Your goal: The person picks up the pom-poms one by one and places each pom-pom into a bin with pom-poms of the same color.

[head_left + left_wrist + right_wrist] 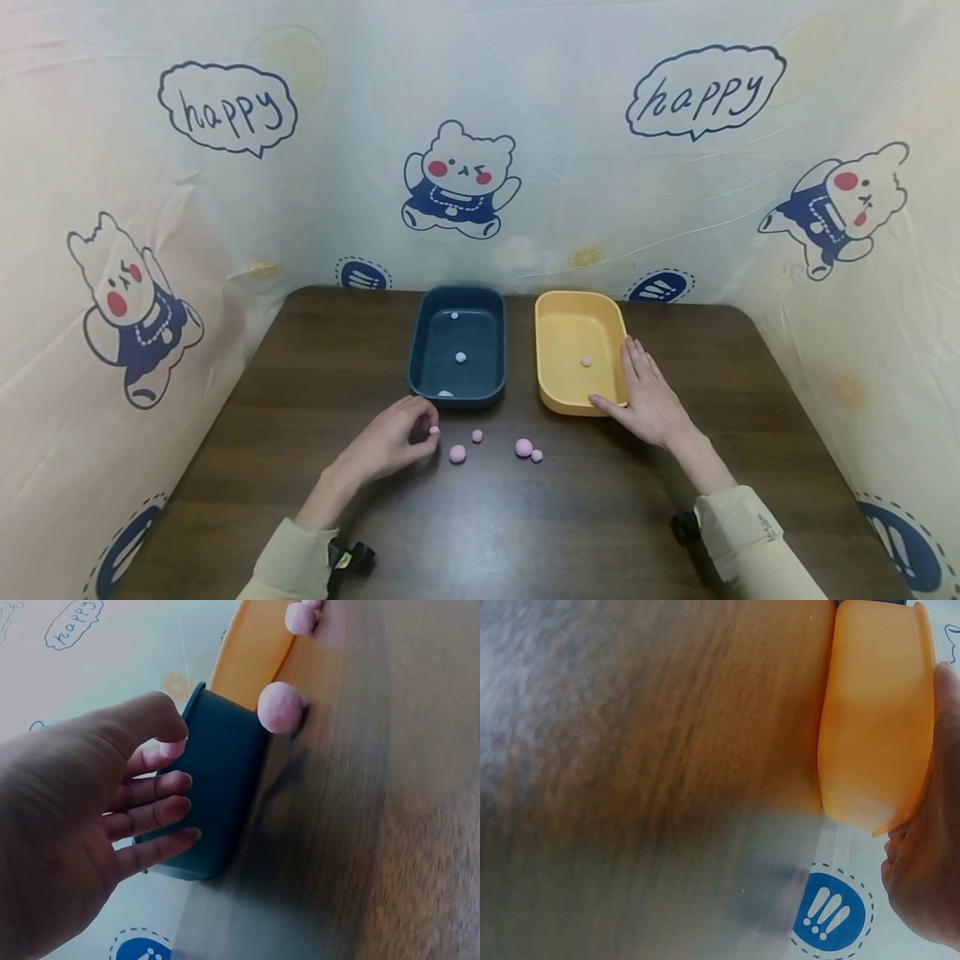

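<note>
Left of the frame's lower centre, the left hand pinches a small pink ball, probably light and slightly soft; gentle hold at opposite sides should suit. Right of centre, the straight-fingered right hand touches the yellow tray.

I am counting one dark teal tray and one yellow tray. Four pink balls are lying on the table, one is sitting in the yellow tray, and my left hand is pinching one small pink ball. Three pale balls are resting in the teal tray. Three cartoon bears, two "happy" bubbles and four blue badges are showing.
</note>
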A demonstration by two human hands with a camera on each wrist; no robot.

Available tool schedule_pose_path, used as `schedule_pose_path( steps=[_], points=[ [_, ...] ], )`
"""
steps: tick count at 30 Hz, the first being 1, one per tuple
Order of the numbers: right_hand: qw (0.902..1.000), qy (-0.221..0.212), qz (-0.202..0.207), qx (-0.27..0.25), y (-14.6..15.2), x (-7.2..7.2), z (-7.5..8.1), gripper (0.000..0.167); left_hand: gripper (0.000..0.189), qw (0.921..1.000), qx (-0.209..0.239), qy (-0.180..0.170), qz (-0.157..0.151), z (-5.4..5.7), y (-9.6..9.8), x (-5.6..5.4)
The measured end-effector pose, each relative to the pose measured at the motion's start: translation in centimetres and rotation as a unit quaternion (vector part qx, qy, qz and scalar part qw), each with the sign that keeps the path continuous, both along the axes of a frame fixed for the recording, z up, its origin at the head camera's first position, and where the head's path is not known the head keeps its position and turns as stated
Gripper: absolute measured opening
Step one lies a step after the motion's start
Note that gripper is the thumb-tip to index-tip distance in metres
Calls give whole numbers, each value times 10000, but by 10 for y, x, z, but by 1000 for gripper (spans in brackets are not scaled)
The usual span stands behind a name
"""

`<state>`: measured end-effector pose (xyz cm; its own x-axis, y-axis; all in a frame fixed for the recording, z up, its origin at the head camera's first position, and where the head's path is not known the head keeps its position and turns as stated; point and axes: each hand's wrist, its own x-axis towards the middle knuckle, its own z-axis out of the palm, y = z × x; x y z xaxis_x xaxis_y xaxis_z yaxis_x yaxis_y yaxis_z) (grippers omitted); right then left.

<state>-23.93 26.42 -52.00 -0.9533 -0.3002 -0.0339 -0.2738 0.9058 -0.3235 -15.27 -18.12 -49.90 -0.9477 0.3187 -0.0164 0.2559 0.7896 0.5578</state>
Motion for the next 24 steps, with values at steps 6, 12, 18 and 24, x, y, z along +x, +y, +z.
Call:
schedule_pose_path(
  steps=[6,12,18,24],
  points=[
    [10000,-25,-27,-22,-1,0,0,123,16,9994,279,109,-145,1,4,1],
    [10000,-49,-38,-34,-2,1,1,123,19,9982,283,444,-301,6,11,2],
    [10000,-49,-33,-41,-2,1,0,123,21,9947,310,846,-492,11,19,3],
    [10000,-36,-9,-41,-1,1,1,123,22,9924,488,980,-563,14,31,-3]
  ],
)
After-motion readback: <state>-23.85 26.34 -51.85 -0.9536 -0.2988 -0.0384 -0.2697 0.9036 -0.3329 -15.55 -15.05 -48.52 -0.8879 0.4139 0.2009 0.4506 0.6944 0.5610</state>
